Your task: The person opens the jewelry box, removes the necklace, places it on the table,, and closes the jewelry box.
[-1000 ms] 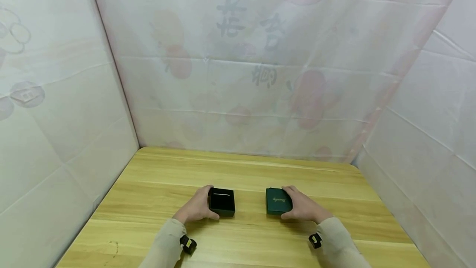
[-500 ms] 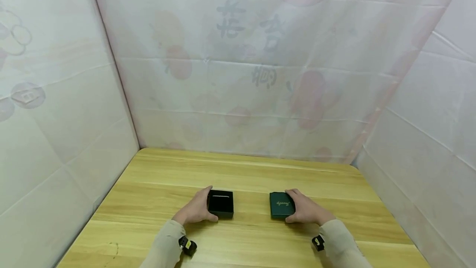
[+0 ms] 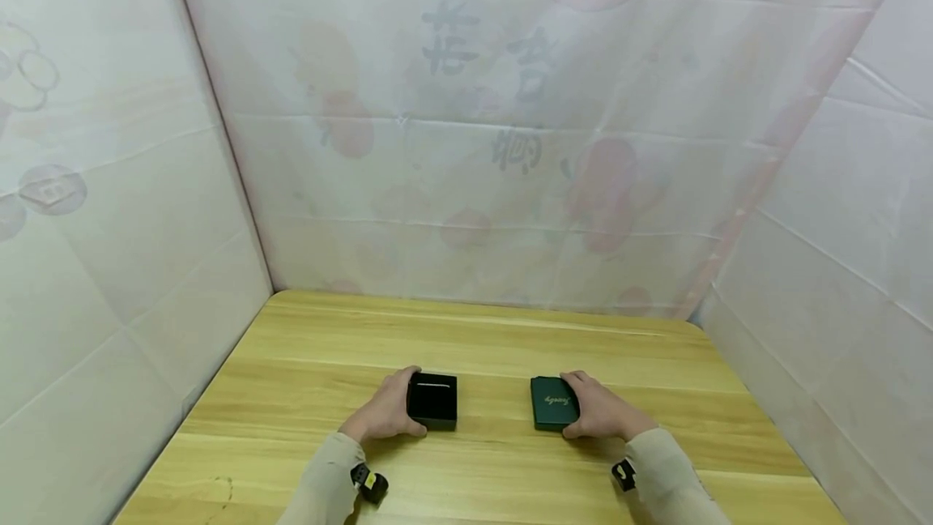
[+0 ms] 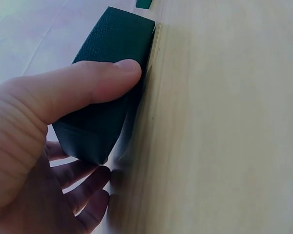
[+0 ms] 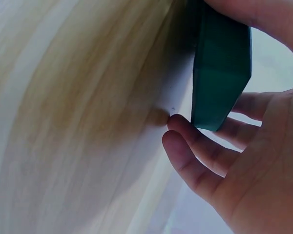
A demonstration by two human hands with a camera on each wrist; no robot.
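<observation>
In the head view my left hand (image 3: 389,409) grips a small uncovered jewelry box base (image 3: 433,402) by its left part. Its inside is black, with a thin pale strip near the far edge. The left wrist view has the thumb lying along the dark green side (image 4: 102,114) of that base. My right hand (image 3: 599,409) holds the green jewelry box lid (image 3: 554,403) from the right, gold lettering facing up. Up close in the right wrist view, the lid (image 5: 219,73) sits between thumb and fingers. Both pieces are at the tabletop, apart from each other.
The wooden table (image 3: 481,476) has a rounded far edge. Pale printed cloth walls (image 3: 466,266) stand behind it and on both sides. A black wrist camera (image 3: 369,483) sits below the left wrist, another black device (image 3: 624,475) by the right one.
The right hand has drawn the lid a little to the right and nearer. The base has shifted very slightly left and nearer in the left hand. In the last half second both hardly move.
</observation>
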